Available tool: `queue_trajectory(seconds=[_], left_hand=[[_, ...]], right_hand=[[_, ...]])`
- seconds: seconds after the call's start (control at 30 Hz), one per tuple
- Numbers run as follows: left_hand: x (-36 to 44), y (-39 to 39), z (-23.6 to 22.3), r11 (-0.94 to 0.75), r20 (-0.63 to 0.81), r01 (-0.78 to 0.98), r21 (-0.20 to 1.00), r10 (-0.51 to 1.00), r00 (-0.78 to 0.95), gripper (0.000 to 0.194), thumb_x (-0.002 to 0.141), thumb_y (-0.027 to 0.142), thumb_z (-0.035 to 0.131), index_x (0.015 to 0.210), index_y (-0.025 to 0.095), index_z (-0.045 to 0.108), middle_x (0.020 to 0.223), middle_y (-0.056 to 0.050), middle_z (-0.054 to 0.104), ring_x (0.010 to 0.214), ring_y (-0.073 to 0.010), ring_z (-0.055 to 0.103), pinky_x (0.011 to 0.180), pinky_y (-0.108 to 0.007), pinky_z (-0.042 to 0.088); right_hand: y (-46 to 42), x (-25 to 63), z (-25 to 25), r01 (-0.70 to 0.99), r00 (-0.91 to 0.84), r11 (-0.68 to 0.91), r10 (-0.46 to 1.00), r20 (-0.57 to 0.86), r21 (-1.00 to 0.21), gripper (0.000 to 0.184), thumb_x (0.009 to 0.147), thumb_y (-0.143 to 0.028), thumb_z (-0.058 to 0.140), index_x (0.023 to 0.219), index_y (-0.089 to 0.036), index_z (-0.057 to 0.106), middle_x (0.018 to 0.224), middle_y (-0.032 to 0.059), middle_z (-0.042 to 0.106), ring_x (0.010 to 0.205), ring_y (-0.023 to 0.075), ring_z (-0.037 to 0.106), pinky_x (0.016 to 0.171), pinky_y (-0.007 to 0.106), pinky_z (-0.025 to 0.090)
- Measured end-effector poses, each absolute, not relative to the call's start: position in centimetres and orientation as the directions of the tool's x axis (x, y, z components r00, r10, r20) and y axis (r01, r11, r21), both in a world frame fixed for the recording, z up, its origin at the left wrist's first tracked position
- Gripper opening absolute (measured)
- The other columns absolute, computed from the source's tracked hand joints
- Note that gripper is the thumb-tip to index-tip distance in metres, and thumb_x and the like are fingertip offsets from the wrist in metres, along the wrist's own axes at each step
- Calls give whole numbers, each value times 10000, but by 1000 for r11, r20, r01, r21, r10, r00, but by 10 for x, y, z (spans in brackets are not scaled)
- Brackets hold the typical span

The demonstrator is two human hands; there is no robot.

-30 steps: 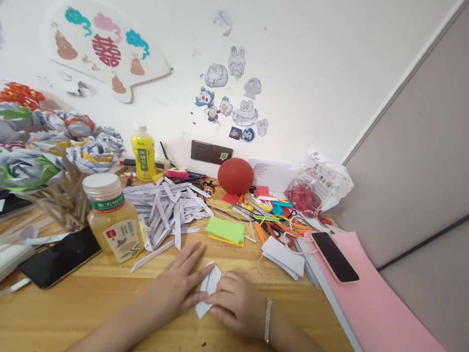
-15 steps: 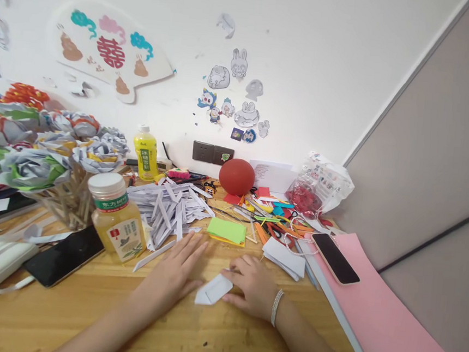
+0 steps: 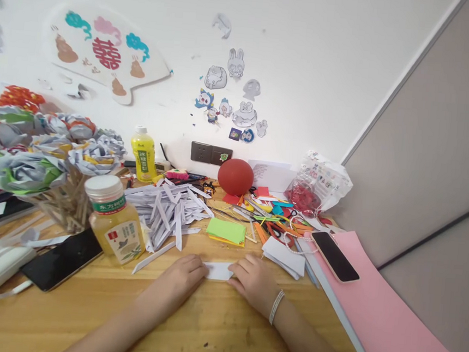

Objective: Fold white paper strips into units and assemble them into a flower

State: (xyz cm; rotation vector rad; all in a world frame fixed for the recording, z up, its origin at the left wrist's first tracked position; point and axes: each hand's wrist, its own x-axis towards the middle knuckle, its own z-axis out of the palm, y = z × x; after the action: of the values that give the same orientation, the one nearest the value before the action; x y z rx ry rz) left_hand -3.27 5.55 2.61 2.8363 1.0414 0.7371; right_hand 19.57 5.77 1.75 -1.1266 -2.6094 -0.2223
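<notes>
A small folded white paper piece (image 3: 218,271) lies flat on the wooden desk (image 3: 204,332) between my hands. My left hand (image 3: 182,278) has its fingers curled, and their tips pinch the paper's left end. My right hand (image 3: 256,283), with a bracelet at the wrist, presses curled fingers onto the paper's right end. Just beyond lies a pile of folded white paper strips (image 3: 165,211), with a green and yellow sticky-note pad (image 3: 226,231) to its right.
A tea bottle (image 3: 113,221) and a dark phone (image 3: 61,259) sit at the left, paper flowers (image 3: 35,147) behind them. A second phone (image 3: 334,256) rests on pink paper (image 3: 378,314) at the right. A red ball (image 3: 235,176), scissors and coloured scraps crowd the back.
The white paper turned from upright to lying level between my hands. My left hand went from flat and spread to curled on the paper's left end; both hands shifted slightly away from me.
</notes>
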Motion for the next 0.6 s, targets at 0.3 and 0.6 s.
queue_trajectory(seconds=[0.3,0.6], left_hand=[[-29,59,24,-744,415,647,168,649,638,313,929,189,326,715,171,554,737,-39,562,685,-152,505,636,-272,433],[-27,55,27,-698,423,709,101,675,605,297,919,198,353,705,164,556,758,-48,547,731,-170,493,652,-275,422]], right_hand=[[62,193,13,736,-640,677,682,353,26,127,874,-207,533,773,-176,603,756,34,594,740,173,476,637,288,338],[57,188,13,759,-493,600,783,379,-252,63,817,-167,543,755,-177,554,777,13,572,770,161,470,678,274,342]])
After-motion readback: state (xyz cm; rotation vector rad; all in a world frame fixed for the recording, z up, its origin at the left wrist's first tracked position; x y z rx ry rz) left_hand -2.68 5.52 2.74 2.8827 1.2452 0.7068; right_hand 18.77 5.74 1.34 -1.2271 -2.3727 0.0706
